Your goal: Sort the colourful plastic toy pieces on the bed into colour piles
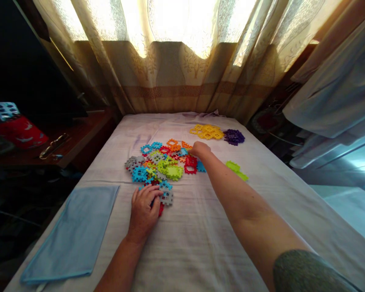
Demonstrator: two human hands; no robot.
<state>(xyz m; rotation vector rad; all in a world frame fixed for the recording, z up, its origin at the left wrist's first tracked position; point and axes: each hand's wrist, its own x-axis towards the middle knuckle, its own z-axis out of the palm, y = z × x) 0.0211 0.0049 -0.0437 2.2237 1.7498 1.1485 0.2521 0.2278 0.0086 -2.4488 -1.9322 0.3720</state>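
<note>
A mixed pile of notched plastic pieces [170, 169] in lime, blue, red, grey and orange lies on the white cloth. My left hand [147, 202] rests at the pile's near edge, fingers spread over dark and red pieces beside a grey one [166, 196]. At the pile's right side, my right hand [200, 149] reaches down near orange and blue pieces; its fingertips are hidden. Yellow pieces [207, 132] and purple pieces [234, 136] sit in separate groups farther back. Lime pieces [236, 170] lie right of my right forearm.
A folded light-blue cloth [76, 231] lies at the table's left. Beyond the left edge, a brown cabinet [76, 142] holds a red patterned item [22, 132]. Curtains [170, 81] hang behind the table [182, 243], and draped fabric [337, 85] hangs at right.
</note>
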